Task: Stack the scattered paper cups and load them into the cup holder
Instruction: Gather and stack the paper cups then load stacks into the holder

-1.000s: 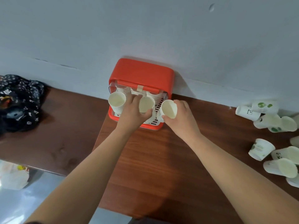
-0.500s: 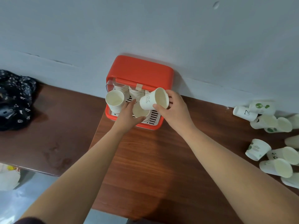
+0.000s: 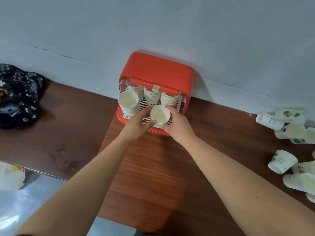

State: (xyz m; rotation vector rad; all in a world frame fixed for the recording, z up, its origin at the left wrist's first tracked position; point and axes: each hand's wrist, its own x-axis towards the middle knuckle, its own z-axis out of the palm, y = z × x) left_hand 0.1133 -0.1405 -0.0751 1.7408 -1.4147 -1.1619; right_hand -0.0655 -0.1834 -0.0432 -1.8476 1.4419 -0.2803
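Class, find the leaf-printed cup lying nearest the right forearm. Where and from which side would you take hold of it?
Grip the leaf-printed cup across its side wall, from above and the left. It lies tipped over on the table, so its round wall faces up; other loose cups crowd its right, while its left is free.

Both bare forearms reach forward and converge, wrists close together. The left hand point(image 3: 136, 124) curls thumb and fingers round a paper cup point(image 3: 160, 114) from the left. The right hand point(image 3: 179, 125) wraps its right side, apparently gripping too.
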